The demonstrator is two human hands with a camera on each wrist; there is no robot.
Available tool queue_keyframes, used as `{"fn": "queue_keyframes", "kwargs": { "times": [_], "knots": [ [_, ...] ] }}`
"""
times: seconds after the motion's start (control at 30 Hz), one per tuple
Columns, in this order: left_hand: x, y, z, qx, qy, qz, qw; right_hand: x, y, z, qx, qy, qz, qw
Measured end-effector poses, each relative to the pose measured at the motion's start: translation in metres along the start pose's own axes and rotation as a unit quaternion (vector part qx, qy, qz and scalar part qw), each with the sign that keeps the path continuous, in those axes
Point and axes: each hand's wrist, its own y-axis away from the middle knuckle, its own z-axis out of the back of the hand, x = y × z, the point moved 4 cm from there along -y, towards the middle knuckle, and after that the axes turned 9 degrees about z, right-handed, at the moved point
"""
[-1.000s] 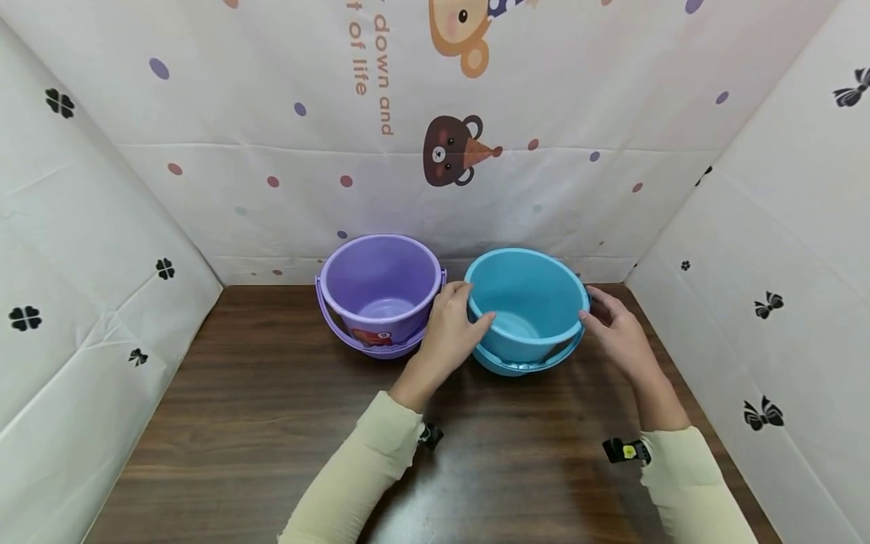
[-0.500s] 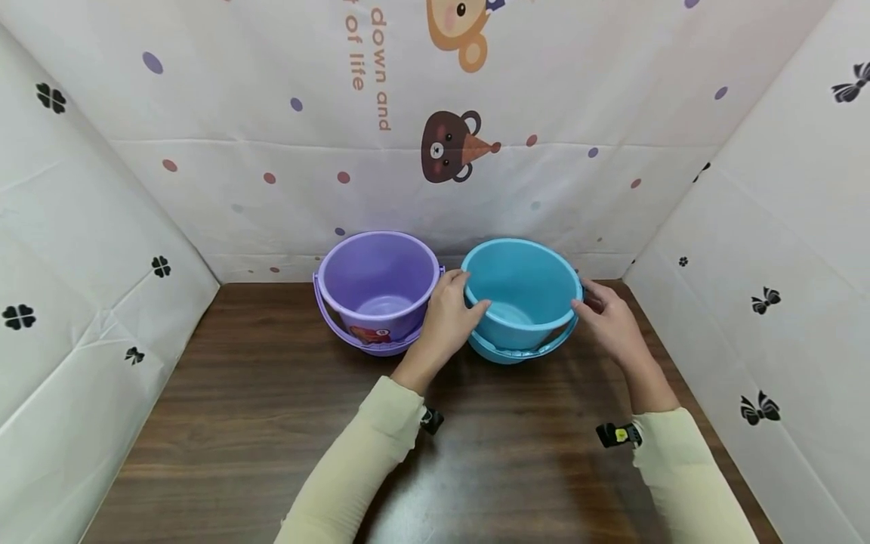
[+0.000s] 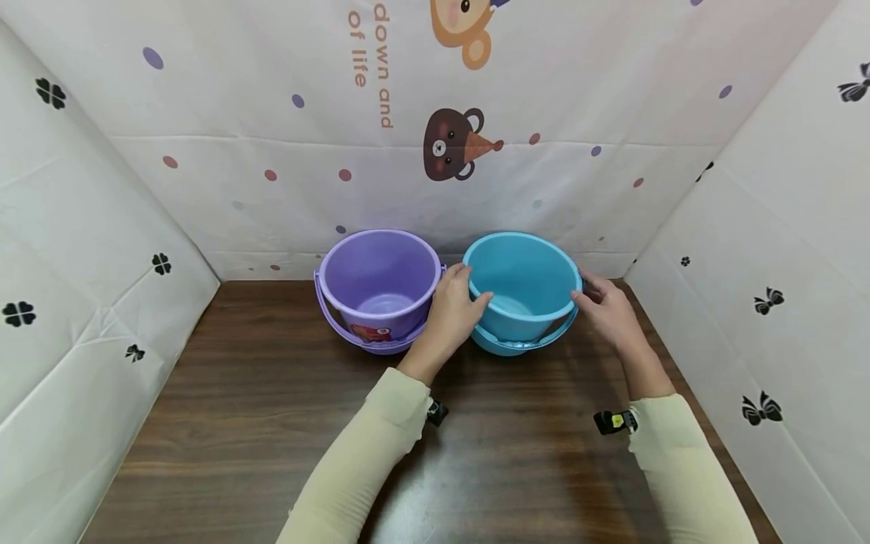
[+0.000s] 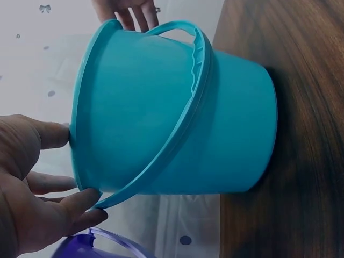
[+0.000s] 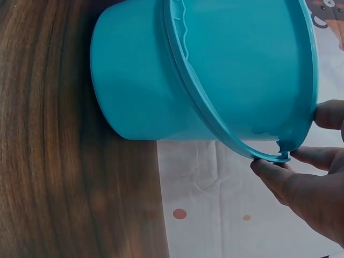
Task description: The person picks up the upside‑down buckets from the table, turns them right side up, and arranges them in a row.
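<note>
A light blue plastic bucket (image 3: 523, 329) stands upright on the table with its handle (image 4: 180, 129) folded down along the near side. My left hand (image 3: 450, 311) holds its left rim, thumb at the front and fingers around by the handle's joint. At the opposite rim my right hand (image 3: 613, 316) grips the same bucket, its thumb on the rim and fingertips beside the handle's end in the right wrist view. Just left of my left hand is a purple bucket (image 3: 401, 330), also upright, with a red label (image 3: 370, 332).
Both buckets stand at the back of the dark wooden table (image 3: 258, 423), close to a printed back cloth (image 3: 272, 211). White patterned side sheets rise at the left (image 3: 75, 249) and right (image 3: 748, 249). A narrow gap separates the buckets.
Both hands have slid the blue bucket back toward the rear cloth, about level with the purple one. The purple bucket stays in place. The head view has shifted slightly.
</note>
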Motion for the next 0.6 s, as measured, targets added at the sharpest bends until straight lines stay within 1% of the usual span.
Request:
{"fn": "queue_keyframes", "kwargs": {
  "times": [0.17,0.37,0.6],
  "knots": [
    [-0.0018,-0.0017,-0.0005,-0.001,-0.005,0.002,1.0,0.0001,-0.0029,0.0017,0.002,-0.002,-0.002,1.0],
    [-0.0006,-0.0031,-0.0018,0.003,-0.003,0.01,0.9999,0.0007,-0.0046,0.0008,0.01,-0.007,-0.018,0.9998],
    [-0.0012,-0.0018,-0.0031,0.003,-0.007,0.011,0.9999,0.0016,-0.0054,-0.0003,0.016,-0.01,-0.022,0.9996]
  ]
}}
